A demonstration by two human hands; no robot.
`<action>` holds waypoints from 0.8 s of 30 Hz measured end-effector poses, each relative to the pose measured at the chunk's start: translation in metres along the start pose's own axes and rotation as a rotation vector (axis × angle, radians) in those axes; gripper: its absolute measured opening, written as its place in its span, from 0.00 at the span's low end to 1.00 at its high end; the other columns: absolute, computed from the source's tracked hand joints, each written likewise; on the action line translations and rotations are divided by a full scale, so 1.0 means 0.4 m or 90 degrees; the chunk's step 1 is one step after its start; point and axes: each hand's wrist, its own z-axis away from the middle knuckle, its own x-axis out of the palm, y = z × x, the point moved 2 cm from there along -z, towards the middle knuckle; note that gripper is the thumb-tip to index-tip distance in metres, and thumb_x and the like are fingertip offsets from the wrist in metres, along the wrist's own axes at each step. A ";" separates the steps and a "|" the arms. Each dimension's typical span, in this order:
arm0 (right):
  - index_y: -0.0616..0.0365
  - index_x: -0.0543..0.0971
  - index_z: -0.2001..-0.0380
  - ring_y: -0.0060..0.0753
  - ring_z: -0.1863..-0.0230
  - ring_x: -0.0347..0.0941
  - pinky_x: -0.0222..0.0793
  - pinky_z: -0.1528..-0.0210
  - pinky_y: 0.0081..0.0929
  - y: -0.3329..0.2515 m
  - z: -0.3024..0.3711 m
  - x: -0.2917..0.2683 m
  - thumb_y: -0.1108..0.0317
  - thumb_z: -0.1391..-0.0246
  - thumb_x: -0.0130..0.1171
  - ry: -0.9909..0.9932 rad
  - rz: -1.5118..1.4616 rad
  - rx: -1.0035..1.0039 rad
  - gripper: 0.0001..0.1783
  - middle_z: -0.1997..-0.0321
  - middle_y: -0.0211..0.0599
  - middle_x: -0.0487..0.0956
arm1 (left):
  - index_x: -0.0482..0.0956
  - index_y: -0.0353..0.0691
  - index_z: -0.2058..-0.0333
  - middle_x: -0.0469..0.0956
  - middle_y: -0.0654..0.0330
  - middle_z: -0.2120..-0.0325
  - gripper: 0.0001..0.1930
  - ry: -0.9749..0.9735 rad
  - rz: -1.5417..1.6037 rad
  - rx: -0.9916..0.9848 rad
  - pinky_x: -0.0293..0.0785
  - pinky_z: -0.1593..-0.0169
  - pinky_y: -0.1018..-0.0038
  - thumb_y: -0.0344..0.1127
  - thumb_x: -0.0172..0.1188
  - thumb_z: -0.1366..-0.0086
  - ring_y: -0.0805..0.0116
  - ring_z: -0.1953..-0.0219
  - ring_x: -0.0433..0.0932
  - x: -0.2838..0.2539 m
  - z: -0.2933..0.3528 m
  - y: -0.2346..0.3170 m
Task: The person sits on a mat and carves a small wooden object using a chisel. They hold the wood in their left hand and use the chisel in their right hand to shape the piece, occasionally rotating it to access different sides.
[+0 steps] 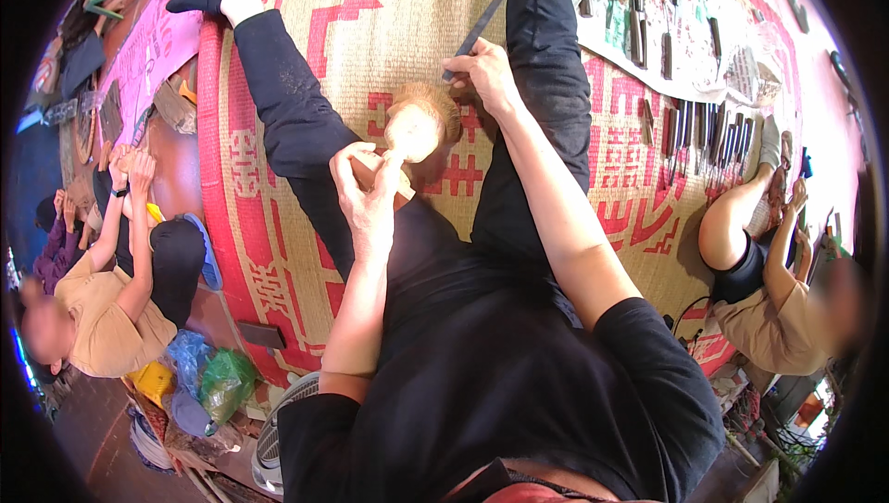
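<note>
In my left hand (367, 195) is a pale wood carving (414, 131), its fingers wrapped round the narrow lower end. The carving's far end is broad and rounded, with a brown bristly fringe around it. My right hand (483, 75) grips a long, flat, dark grey file-like tool (482, 23), which points up and away to the right. Whether its edge is toothed or sharp is too small to tell. The tool is apart from the carving. Both hands are above the mat between my outstretched legs.
A red and straw-coloured woven mat (306, 105) lies under me. Rows of dark-handled tools (708, 128) lie at the right, more on a white sheet (602, 35). People sit at the left (116, 290) and right (778, 299). Plastic bags (227, 383) and a fan (269, 452) stand near left.
</note>
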 end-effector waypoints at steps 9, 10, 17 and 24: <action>0.64 0.77 0.71 0.22 0.74 0.73 0.69 0.70 0.20 0.032 0.010 0.000 0.78 0.55 0.60 0.011 -0.021 0.008 0.06 0.76 0.32 0.78 | 0.69 0.38 0.59 0.66 0.59 0.61 0.17 0.015 -0.015 -0.018 0.66 0.53 0.72 0.34 0.64 0.44 0.68 0.58 0.70 0.004 0.012 0.021; 0.64 0.77 0.71 0.22 0.75 0.73 0.69 0.71 0.19 0.025 0.003 -0.008 0.78 0.55 0.60 0.033 -0.009 0.011 0.06 0.76 0.32 0.78 | 0.68 0.38 0.59 0.66 0.59 0.61 0.17 0.018 -0.010 -0.028 0.66 0.52 0.72 0.34 0.64 0.44 0.68 0.58 0.69 0.003 0.014 0.023; 0.62 0.78 0.69 0.21 0.72 0.73 0.68 0.67 0.19 0.040 0.052 0.024 0.77 0.55 0.61 -0.040 -0.046 0.004 0.07 0.72 0.31 0.79 | 0.68 0.38 0.59 0.66 0.59 0.61 0.17 0.034 -0.013 -0.039 0.65 0.51 0.73 0.34 0.63 0.44 0.69 0.57 0.68 0.003 0.021 0.015; 0.63 0.77 0.67 0.23 0.71 0.73 0.68 0.63 0.21 0.027 0.033 0.013 0.78 0.54 0.60 0.005 -0.046 0.022 0.08 0.72 0.33 0.79 | 0.68 0.43 0.57 0.66 0.63 0.66 0.21 0.041 0.008 -0.038 0.68 0.62 0.79 0.38 0.66 0.47 0.76 0.66 0.68 0.002 0.023 -0.003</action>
